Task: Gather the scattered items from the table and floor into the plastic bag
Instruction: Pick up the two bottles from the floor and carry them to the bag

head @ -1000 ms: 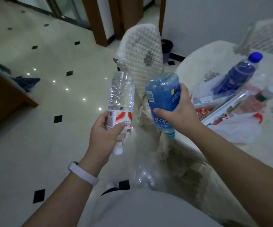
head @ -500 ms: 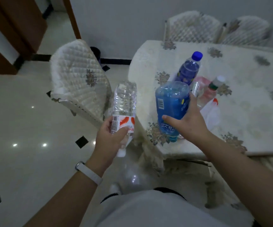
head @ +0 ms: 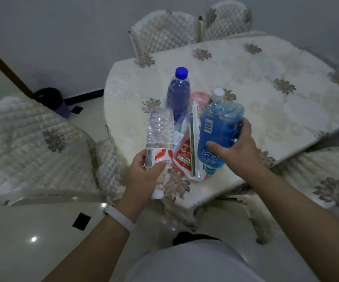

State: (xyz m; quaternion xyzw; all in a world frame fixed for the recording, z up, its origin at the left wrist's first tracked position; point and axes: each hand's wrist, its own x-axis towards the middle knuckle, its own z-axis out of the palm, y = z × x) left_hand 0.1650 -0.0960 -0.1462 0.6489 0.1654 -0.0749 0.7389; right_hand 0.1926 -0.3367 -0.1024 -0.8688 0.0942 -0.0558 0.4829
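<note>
left hand (head: 142,174) gripping clear bottle (head: 159,137), right hand (head: 238,148) gripping blue bottle (head: 218,131)

Open tablecloth (head: 266,110) right of the pile (head: 183,157); purple bottle (head: 178,94) upright behind, chair (head: 32,143) close left

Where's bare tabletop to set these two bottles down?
Free: right half of the floral-cloth table, past the right hand; the strip left of the blue-capped purple bottle. Crowded: the pile on the white plastic bag, by the left hand.
</note>
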